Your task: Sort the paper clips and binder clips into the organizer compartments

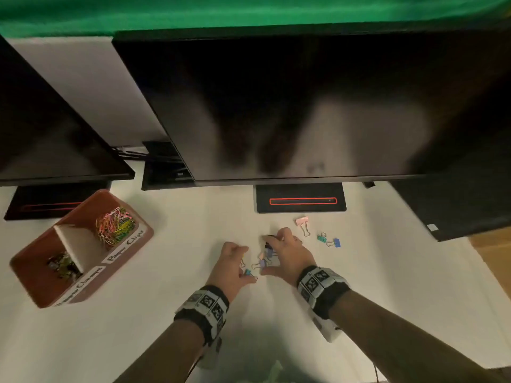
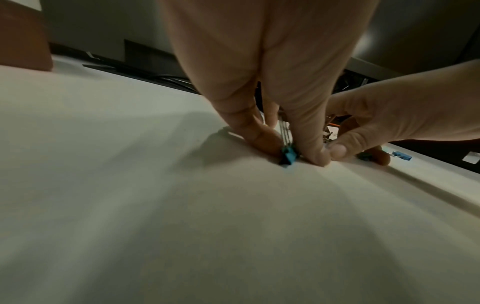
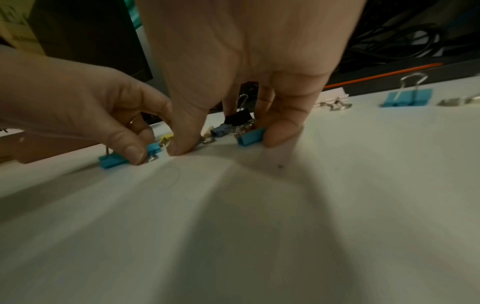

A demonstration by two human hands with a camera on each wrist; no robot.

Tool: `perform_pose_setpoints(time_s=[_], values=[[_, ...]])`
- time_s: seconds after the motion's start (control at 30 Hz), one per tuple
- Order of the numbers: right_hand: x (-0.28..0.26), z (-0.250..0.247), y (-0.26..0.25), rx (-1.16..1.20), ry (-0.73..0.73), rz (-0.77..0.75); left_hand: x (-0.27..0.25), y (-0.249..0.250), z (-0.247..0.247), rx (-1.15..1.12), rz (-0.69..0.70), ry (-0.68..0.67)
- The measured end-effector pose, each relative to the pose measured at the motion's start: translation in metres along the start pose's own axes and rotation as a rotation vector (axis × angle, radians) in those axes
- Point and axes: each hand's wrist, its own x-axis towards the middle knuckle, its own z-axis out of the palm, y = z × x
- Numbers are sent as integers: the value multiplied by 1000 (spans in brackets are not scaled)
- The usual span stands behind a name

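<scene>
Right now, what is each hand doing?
Left hand: fingers pinch a teal binder clip on the desk.
Right hand: fingers curled round a cluster of binder clips.

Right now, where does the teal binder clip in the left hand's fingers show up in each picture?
Head: the teal binder clip sits low centre, pinched by the left hand.
Left wrist: centre, between that hand's fingertips on the desk.
Right wrist: lower left, under the left thumb.
Shared landmark: the right hand, just right of the clip in every view, curled round a cluster of binder clips.
</scene>
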Motion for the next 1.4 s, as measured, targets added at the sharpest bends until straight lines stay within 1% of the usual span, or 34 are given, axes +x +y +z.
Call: perform_pose_setpoints(time_s=[0.1,0.17,0.4,0.53,0.6,0.73,0.83,1.0,1.2,1.3,1.4], values=[[6,1,-3,3,-20,-39,3,1,2,-66,-9,33],[10,1,-5,11,-26,-62,4,1,3,-69,-9,64],[12,-2,-10,41,-12,-113,7,-3,1,-61,-49,106],[13,-5,-11,62,-22,-125,7,-5,-3,-92,-56,92],[14,-5,-11,63,-34,-131,7,-6,-6,-69,-51,86],[16,-3,-12,41,-37,-178,6,-9,-12,-70,-30,87],[18,-4,-13,77,-31,-186,7,-12,-16,-64,-48,99],[18,-8,-16,168,-6,-164,6,-20,-25,-142,-102,136],[15,-5,-19,201,39,-168,1,-27,-37,-141,-35,76],[8,-3,-20,233,42,-182,-4,-30,-45,-192,-33,130],[-1,-3,-17,251,-20,-173,-8,-34,-54,-267,-64,231]])
